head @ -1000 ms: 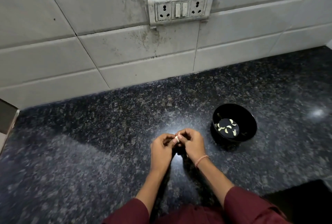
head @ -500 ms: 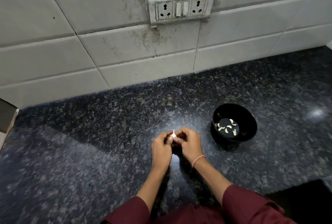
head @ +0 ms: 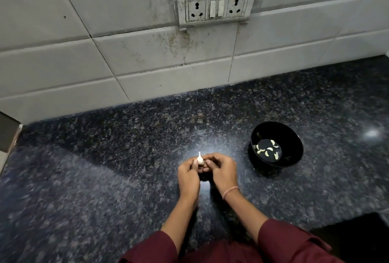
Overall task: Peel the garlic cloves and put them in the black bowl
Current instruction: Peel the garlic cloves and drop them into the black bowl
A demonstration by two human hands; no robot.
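Note:
A white garlic clove [head: 200, 159] with a pointed tip stands upright between my two hands above the dark granite counter. My left hand [head: 188, 175] pinches it from the left with curled fingers. My right hand [head: 221, 171] curls against it from the right, fingertips at its base. The black bowl [head: 294, 142] sits on the counter to the right of my hands, apart from them. Several peeled garlic cloves [head: 267, 150] lie on its bottom.
The speckled granite counter [head: 105, 178] runs back to a white tiled wall with a switch and socket plate [head: 216, 7]. A dark object [head: 362, 239] sits at the front right corner. A metal edge [head: 9, 134] shows at the far left.
The clove has been turned so that its pointed tip now stands up in plain sight between my fingers. Both hands stay together at the same spot.

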